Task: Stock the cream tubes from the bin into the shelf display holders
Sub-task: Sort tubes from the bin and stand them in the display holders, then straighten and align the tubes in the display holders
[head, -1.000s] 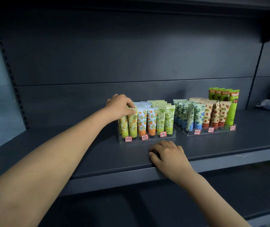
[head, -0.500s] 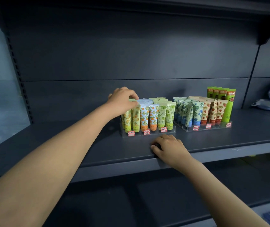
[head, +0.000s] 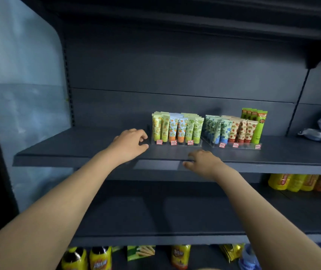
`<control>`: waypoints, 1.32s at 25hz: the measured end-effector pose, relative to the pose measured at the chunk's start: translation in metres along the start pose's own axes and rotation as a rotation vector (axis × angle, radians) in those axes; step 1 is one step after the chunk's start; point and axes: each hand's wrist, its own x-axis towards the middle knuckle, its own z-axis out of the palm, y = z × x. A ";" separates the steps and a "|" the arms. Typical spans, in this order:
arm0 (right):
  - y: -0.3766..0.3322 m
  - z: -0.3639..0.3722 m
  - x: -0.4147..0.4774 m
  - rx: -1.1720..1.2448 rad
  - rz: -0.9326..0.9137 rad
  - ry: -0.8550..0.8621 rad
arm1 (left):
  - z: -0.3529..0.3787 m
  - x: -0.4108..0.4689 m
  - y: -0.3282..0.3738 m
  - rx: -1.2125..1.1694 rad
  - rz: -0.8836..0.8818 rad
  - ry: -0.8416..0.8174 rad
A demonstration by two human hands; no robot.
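Standing stock: cream tubes (head: pixel 177 128), glossy, flat-crimped and fruit-printed, are set upright at frame centre, crimped ends up, long axis vertical.
Holders: the tubes are housed in a left holder (head: pixel 176 143) and a right holder (head: pixel 239 146), both clear stepped acrylic.
Shelf (head: pixel 77 149): dark matte metal.
Left hand (head: pixel 130 144): palm down, fingers loosely curled, nothing held; placed just left of the left holder.
Right hand (head: pixel 202 161): blurred; bent fingers are laid on the shelf's front edge; grip cannot be determined.
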 end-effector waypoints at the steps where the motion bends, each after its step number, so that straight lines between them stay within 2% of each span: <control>1: 0.000 -0.003 -0.012 0.008 -0.026 0.013 | -0.001 -0.020 0.004 0.018 -0.029 -0.002; 4: -0.003 -0.013 -0.047 0.036 -0.074 0.057 | -0.006 -0.070 0.014 0.069 -0.096 -0.022; 8: -0.010 -0.021 -0.082 0.094 -0.152 0.122 | -0.021 -0.121 0.031 -0.019 -0.153 -0.021; 13: -0.022 -0.027 -0.096 0.136 -0.226 0.219 | -0.040 -0.133 0.032 0.055 -0.120 0.010; 18: -0.035 -0.029 -0.059 0.089 -0.218 0.308 | -0.039 -0.081 0.008 0.092 -0.030 0.026; 22: -0.042 -0.032 -0.007 0.075 -0.127 0.359 | -0.037 -0.015 -0.023 0.030 0.077 0.064; 26: -0.053 -0.034 0.044 0.104 -0.048 0.392 | -0.025 0.056 -0.054 -0.028 0.190 0.013; 33: -0.057 -0.033 0.099 0.039 -0.020 0.376 | 0.001 0.129 -0.065 -0.147 0.284 0.025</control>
